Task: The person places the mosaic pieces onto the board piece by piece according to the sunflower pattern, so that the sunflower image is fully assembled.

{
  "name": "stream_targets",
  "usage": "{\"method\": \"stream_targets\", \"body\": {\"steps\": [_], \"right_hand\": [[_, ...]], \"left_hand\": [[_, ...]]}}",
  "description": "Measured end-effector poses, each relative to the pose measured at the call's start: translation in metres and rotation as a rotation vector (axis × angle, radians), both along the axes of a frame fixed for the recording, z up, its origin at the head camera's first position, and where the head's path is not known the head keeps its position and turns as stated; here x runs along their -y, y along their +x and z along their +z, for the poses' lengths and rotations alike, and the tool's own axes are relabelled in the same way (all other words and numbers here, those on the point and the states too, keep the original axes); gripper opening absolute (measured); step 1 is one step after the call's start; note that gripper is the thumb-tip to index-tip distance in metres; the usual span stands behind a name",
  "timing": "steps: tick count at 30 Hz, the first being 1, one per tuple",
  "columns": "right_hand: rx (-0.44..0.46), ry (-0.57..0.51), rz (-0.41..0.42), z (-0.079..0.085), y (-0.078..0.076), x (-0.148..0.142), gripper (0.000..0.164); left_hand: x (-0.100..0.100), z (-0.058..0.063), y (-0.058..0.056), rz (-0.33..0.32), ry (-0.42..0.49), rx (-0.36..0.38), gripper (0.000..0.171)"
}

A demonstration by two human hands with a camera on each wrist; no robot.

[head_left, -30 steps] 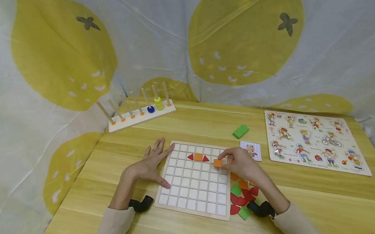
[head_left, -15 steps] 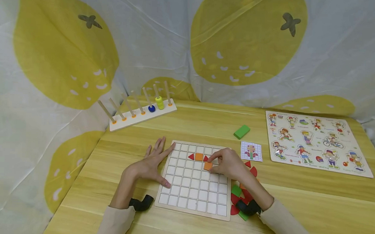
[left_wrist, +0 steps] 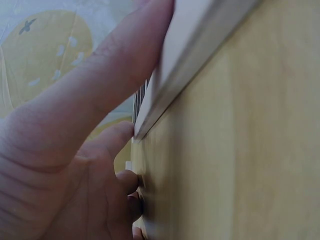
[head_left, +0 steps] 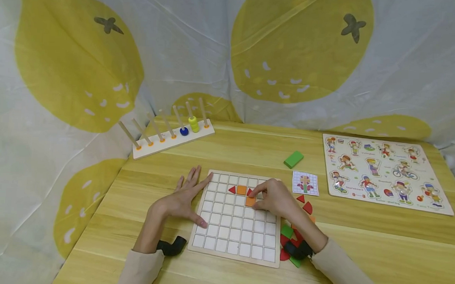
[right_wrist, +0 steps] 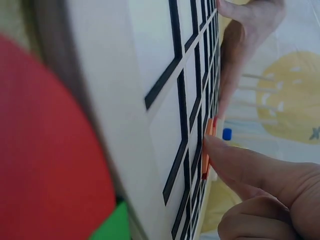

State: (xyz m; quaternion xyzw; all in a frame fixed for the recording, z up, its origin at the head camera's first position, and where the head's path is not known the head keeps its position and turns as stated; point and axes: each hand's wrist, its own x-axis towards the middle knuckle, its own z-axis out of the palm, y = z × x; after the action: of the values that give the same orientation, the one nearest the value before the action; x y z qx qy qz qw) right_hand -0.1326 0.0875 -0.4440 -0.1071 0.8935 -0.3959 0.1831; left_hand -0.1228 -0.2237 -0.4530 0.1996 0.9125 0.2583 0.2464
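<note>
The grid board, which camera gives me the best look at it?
The head view: it shows the grid board almost whole from above, with the left hand and right hand covering only small parts. The right wrist view shows it close but steeply slanted; the left wrist view shows only a narrow part.

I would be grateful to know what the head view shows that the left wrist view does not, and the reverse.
Only the head view shows the right hand pinching an orange square, the printed pattern card and the sports-figure puzzle. Only the left wrist view shows the left hand from its palm side, and the grid board edge close up. Both share that hand, that board, the wooden tabletop and the fruit-print cloth.
</note>
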Motion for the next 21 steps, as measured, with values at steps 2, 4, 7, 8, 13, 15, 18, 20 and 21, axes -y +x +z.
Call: {"method": "stream_targets", "body": {"steps": [2, 4, 7, 8, 13, 15, 18, 20, 21], "right_hand": [[0.003, -0.002, -0.001, 0.000, -0.001, 0.000, 0.019], [0.007, -0.009, 0.000, 0.000, -0.001, 0.000, 0.019], [0.016, -0.041, 0.016, -0.001, 0.000, -0.003, 0.019], [0.023, -0.057, 0.024, 0.000, 0.000, -0.006, 0.019], [0.040, -0.102, 0.040, 0.006, 0.005, -0.027, 0.018], [0.036, -0.098, 0.036, 0.007, 0.007, -0.039, 0.017], [0.005, -0.078, 0.038, 0.008, 0.012, -0.060, 0.016], [-0.011, -0.071, 0.038, 0.007, 0.015, -0.073, 0.015], [-0.021, -0.062, 0.036, 0.006, 0.016, -0.080, 0.015]], "left_hand": [[0.000, 0.000, 0.000, -0.001, -0.001, -0.002, 0.141], [0.000, 0.000, 0.000, -0.003, -0.004, -0.004, 0.141], [0.000, 0.000, 0.000, -0.004, -0.007, -0.004, 0.141], [0.000, 0.000, 0.001, -0.004, -0.008, -0.004, 0.141], [-0.001, -0.001, 0.001, -0.001, -0.009, -0.003, 0.141], [-0.001, -0.001, 0.001, -0.001, -0.008, -0.002, 0.141], [-0.001, -0.001, 0.000, -0.002, -0.003, -0.004, 0.141], [0.000, 0.000, 0.000, -0.004, -0.001, -0.005, 0.141], [0.000, 0.000, 0.000, -0.004, -0.002, -0.005, 0.141]]}}
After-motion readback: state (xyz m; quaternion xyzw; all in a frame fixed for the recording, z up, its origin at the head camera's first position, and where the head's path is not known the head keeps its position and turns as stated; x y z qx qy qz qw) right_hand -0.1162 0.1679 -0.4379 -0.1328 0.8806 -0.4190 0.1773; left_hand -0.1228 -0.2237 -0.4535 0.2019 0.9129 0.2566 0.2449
